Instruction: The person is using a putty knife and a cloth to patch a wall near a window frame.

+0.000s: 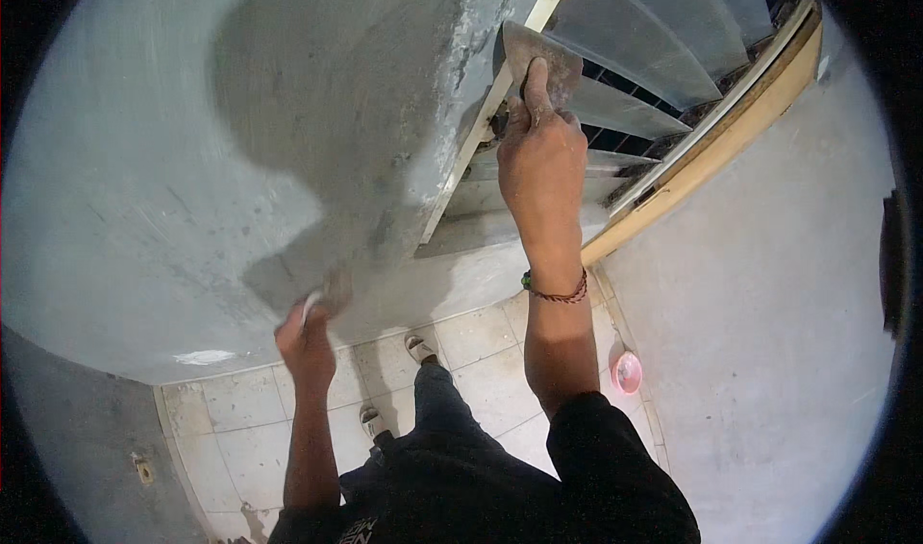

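My right hand (544, 164) reaches up to the window's edge, closed on a putty knife (556, 56). Its index finger lies straight along the wide, stained metal blade, which overlaps the pale window frame (466, 155) and the wall beside it. Lower and to the left, my left hand (308, 352) is closed around what looks like a second putty knife (336, 292), smeared by motion, with something white near the fingers. It is in front of the grey wall (144, 208). Rough white patches run down the wall next to the frame.
Glass louvre slats (635, 25) slope across the window, bordered on the right by a wooden edge (711, 150). A pink bucket (626, 374) stands on the tiled floor (240, 400) by the right wall (769, 323). At lower left, a wall carries a small yellowish fitting (143, 470).
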A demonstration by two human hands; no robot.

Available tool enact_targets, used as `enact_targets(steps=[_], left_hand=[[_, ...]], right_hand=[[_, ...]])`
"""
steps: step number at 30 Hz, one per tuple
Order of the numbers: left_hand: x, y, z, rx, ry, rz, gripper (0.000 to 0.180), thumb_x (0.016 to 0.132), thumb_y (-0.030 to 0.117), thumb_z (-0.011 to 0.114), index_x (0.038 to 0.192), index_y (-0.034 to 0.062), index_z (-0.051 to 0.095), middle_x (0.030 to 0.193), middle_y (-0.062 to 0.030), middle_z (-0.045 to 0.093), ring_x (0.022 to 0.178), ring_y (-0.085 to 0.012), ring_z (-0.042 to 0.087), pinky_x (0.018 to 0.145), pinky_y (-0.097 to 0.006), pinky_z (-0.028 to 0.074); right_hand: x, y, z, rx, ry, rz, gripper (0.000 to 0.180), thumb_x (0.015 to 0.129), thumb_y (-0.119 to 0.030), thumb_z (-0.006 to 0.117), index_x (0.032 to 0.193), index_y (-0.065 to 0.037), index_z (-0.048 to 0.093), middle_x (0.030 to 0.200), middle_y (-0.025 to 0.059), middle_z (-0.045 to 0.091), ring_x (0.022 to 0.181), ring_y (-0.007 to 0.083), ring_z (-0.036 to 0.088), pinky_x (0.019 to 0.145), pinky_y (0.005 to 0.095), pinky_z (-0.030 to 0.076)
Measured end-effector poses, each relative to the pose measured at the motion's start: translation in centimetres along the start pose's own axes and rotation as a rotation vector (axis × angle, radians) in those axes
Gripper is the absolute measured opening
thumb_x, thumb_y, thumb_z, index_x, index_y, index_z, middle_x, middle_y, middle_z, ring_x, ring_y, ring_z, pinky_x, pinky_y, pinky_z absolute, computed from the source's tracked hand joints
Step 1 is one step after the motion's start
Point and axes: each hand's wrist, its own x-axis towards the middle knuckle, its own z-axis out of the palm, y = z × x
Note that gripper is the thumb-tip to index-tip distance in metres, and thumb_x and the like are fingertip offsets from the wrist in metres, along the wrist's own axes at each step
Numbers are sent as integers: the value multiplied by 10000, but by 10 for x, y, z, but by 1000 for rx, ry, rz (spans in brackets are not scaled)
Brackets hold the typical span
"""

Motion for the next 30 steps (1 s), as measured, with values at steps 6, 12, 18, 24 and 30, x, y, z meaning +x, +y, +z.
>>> enact_targets(steps=[6,12,18,24,30], left_hand=[[137,154,45,77,220,892,299,786,52,594,1083,63,623,1153,-86,613,1140,-254,537,969,-400,407],[209,196,84,709,325,1084,361,782,245,612,1095,65,616,1248,-77,545,1274,-337,371,1019,-611,242],[214,172,103,688,270,1074,563,737,137,638,1281,171,498,1407,37,391,1339,-248,292,1055,-574,195],[225,161,95,723,351,1138,482,815,268,569,1284,188,495,1441,43,330,1354,-217,246,1050,-614,151],[242,164,72,650,538,1062,687,736,230,659,1368,184,393,1467,52,288,1373,-312,188,1023,-677,28]], right_hand=[[0,8,2,9,12,-3,415,845,-90,561,1245,0,502,717,263,591,640,381,562,581,423,450],[11,2,-1,82,14,38,424,843,-97,576,1254,-22,502,717,258,586,640,372,550,571,415,445],[17,12,-2,39,-70,64,492,849,-101,545,1320,-68,406,799,289,562,662,409,580,554,439,475],[10,2,4,74,-26,5,462,845,-88,568,1284,-26,440,815,271,601,679,398,549,604,433,461],[11,-4,2,53,-39,-4,445,842,-79,570,1270,-22,462,779,274,589,670,380,534,597,423,459]])
